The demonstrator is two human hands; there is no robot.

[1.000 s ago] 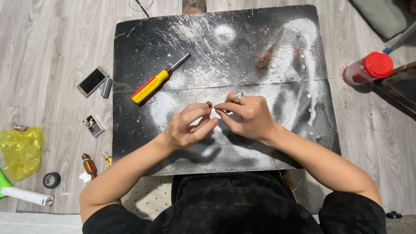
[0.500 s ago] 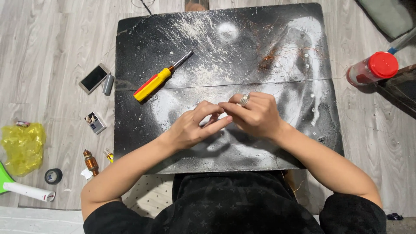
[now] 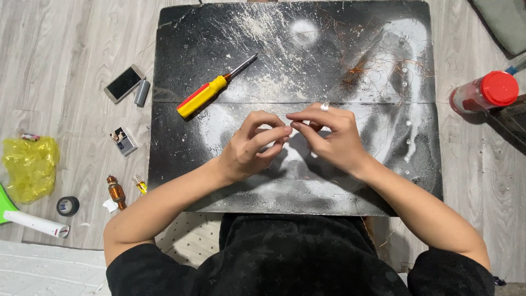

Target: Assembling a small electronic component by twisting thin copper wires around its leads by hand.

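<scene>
Two hands at mid-surface: left hand (image 3: 253, 147) and right hand (image 3: 327, 138), fingertips pinched together on something too small to identify; grip narrow. One ring on the right hand. One black surface (image 3: 181, 159). One yellow-red screwdriver (image 3: 211, 93), toward left edge. Risk: loose copper wire (image 3: 366, 67), one tangle, could snag fingers.

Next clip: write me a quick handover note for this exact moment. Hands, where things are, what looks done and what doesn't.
Left hand: fingertips pinched together at board centre; whatever it pinches is too small to tell.
Right hand: fingertips meeting the left's, same tiny item.
Black board: yellow-and-red screwdriver lies untouched upper left; loose copper wire tangle upper right.
Floor, left: phone, yellow bag, tape roll.
Right: red-capped bottle.
Done or left: cannot tell from this view.
</scene>
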